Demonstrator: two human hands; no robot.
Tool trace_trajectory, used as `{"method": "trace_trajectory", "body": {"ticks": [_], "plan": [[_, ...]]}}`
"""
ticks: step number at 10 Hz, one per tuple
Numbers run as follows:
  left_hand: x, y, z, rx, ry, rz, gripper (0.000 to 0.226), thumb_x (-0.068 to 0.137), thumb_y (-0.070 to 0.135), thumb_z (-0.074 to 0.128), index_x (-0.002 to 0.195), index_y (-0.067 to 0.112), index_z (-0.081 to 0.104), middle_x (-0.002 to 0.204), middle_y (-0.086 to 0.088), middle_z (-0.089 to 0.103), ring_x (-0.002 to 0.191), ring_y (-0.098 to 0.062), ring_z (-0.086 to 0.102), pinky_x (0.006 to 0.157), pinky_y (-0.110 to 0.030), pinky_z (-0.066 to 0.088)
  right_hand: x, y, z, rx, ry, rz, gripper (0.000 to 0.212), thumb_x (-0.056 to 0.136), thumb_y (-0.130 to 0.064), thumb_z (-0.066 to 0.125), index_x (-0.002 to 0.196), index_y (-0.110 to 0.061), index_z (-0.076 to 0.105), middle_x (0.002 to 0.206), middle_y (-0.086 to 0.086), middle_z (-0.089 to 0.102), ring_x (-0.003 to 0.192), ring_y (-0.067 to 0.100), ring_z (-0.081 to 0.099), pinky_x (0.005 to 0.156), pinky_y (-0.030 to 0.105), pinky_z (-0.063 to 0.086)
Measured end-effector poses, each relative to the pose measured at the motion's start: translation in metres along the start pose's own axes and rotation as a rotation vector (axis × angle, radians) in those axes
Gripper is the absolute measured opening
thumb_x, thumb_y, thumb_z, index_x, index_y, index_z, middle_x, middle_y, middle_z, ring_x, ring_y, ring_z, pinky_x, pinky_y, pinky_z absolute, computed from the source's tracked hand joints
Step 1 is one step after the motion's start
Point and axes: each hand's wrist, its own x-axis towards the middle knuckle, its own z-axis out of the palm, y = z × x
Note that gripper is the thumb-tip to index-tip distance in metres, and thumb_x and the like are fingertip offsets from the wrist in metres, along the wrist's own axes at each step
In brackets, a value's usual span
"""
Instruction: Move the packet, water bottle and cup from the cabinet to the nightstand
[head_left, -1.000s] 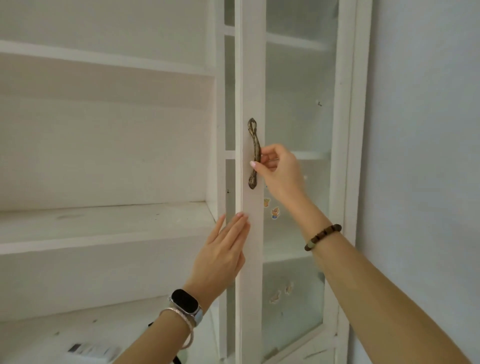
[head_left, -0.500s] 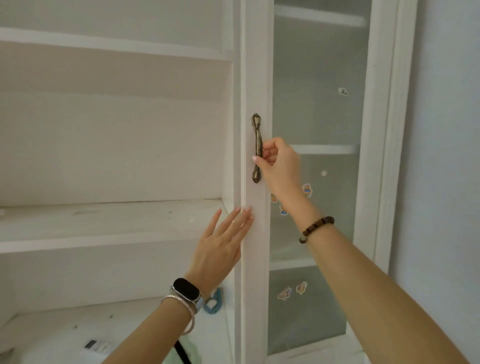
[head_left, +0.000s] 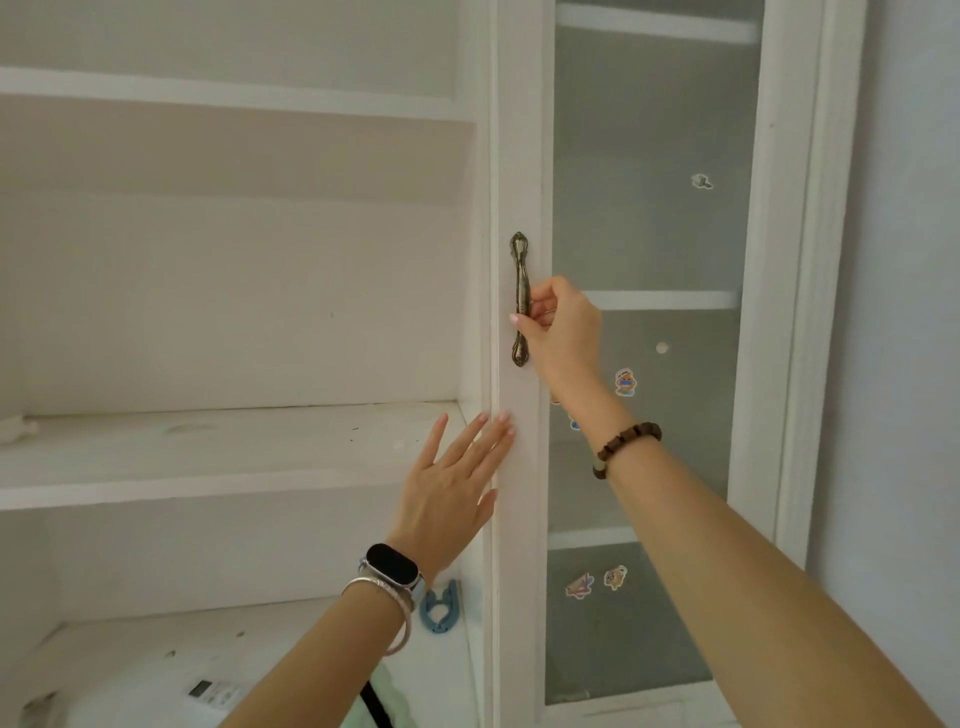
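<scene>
A white cabinet stands before me with its glass door swung wide to the right. My right hand grips the door's bronze handle. My left hand lies flat against the door's left edge, fingers spread. On the lowest visible shelf, a white packet with a dark label shows at the bottom edge. A pale green item with a black strap sits beside it, half hidden by my left forearm. I see no water bottle or cup clearly.
The middle shelf holds a small white object at its far left. A blue clip lies on the lower shelf near the door. Stickers dot the frosted glass. A pale wall lies to the right.
The door has swung further open to the right with my right hand on its handle. The view shifted, showing more of the lower shelf, the blue clip and the green item.
</scene>
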Motion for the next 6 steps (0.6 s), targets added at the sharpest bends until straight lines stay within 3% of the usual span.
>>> {"method": "trace_trajectory", "body": {"ticks": [4, 5, 6], "plan": [[0.003, 0.015, -0.013, -0.033, -0.009, -0.032, 0.058, 0.099, 0.048, 0.018, 0.15, 0.02, 0.019, 0.156, -0.002, 0.02, 0.145, -0.017, 0.016, 0.118, -0.05, 0.008, -0.006, 0.0, -0.008, -0.075, -0.017, -0.06, 0.014, 0.086, -0.008, 0.068, 0.098, -0.013, 0.061, 0.077, -0.003, 0.06, 0.071, 0.011, 0.059, 0.072, 0.028, 0.053], [0.002, 0.022, -0.025, -0.076, 0.014, -0.015, 0.055, 0.099, 0.042, 0.024, 0.149, 0.02, 0.02, 0.155, -0.002, 0.024, 0.144, -0.018, 0.017, 0.118, -0.047, 0.009, -0.02, -0.002, -0.026, -0.164, -0.054, -0.083, 0.026, 0.089, -0.02, 0.067, 0.114, -0.014, 0.061, 0.084, -0.004, 0.063, 0.075, 0.01, 0.06, 0.074, 0.025, 0.053], [0.001, 0.028, -0.037, -0.154, 0.044, -0.086, 0.051, 0.098, 0.033, 0.04, 0.146, 0.018, 0.031, 0.152, -0.005, 0.033, 0.142, -0.022, 0.026, 0.118, -0.045, 0.015, -0.039, 0.003, -0.052, -0.3, -0.044, -0.1, 0.023, 0.091, -0.026, 0.062, 0.113, -0.02, 0.058, 0.088, -0.005, 0.065, 0.077, 0.011, 0.062, 0.068, 0.029, 0.055]]}}
